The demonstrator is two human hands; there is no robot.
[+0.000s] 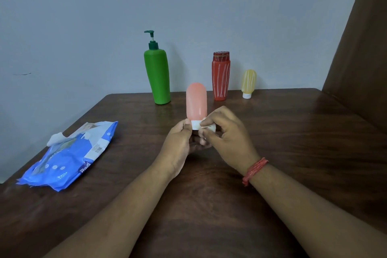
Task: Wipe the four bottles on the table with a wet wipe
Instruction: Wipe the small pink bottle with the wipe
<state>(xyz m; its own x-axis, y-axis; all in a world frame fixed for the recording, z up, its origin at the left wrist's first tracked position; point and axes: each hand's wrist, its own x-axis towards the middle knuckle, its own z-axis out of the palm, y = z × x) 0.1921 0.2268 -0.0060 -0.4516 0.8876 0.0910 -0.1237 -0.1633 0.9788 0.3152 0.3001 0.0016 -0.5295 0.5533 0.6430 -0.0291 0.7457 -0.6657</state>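
The translucent pink plastic bottle (pixel 196 100), in front of the green pump bottle (pixel 157 75), is gripped at its cap by the left hand (pixel 179 142); the crumpled white wet wipe (pixel 209 126) is pinched against it by the right hand (pixel 227 134). Cap-wiping appears underway; the body likely needs wiping next.

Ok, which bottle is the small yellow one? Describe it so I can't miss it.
Look along the far edge of the brown table, by the grey wall. Three bottles stand there: the yellow bottle is the rightmost, beside the red striped bottle. It is the shortest and stands upside down on its white cap.

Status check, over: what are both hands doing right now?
Left hand holds pink bottle by its cap. Right hand pinches wet wipe against cap. Nothing in the way.
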